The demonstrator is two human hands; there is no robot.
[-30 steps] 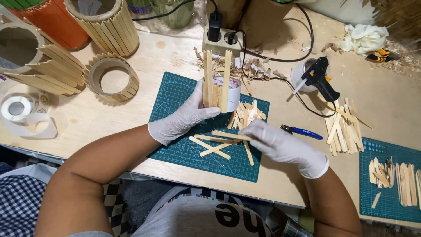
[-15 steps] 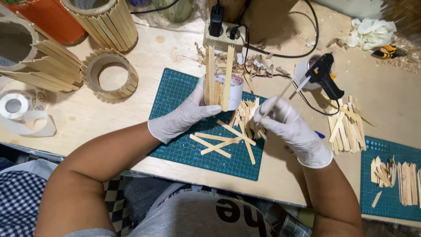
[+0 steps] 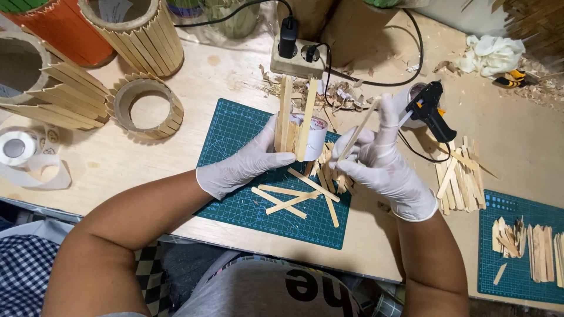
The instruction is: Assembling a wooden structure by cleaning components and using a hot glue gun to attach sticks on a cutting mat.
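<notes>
On the green cutting mat [image 3: 235,147] at the middle of the counter [image 3: 223,82], the left hand [image 3: 244,164], in a white glove, has its grip clamped on a small white cylinder [image 3: 314,138] with wooden sticks [image 3: 294,117] standing upright against its side. The thumb lies across the foot of the sticks and the fingers wrap around from the left. Two of the sticks rise well above the cylinder's top.

The right hand [image 3: 382,158], also gloved, is just to the right of the cylinder. Its grip is closed on a single thin wooden stick [image 3: 359,129], which slants upward and to the right from near the cylinder's base towards the fingertips. The index finger points straight up.

Below the two hands several loose sticks [image 3: 294,196] lie crossed on the mat, and a denser heap [image 3: 329,173] sits under the right hand at the mat's right edge.

Near the counter's back edge a power strip [image 3: 296,58] carries a black plug, with wood shavings scattered in front of it. To the right of the right hand a black glue gun [image 3: 432,111] rests with its cable trailing, and another pile of sticks [image 3: 458,176] lies beside it. A second green mat [image 3: 517,258] at the right front corner holds more cut sticks. At the left side stand a low ring clad in sticks [image 3: 147,108], taller stick-clad cylinders [image 3: 135,32] and a roll of white tape [image 3: 17,147]. A crumpled white cloth [image 3: 490,53] lies at the back right.
</notes>
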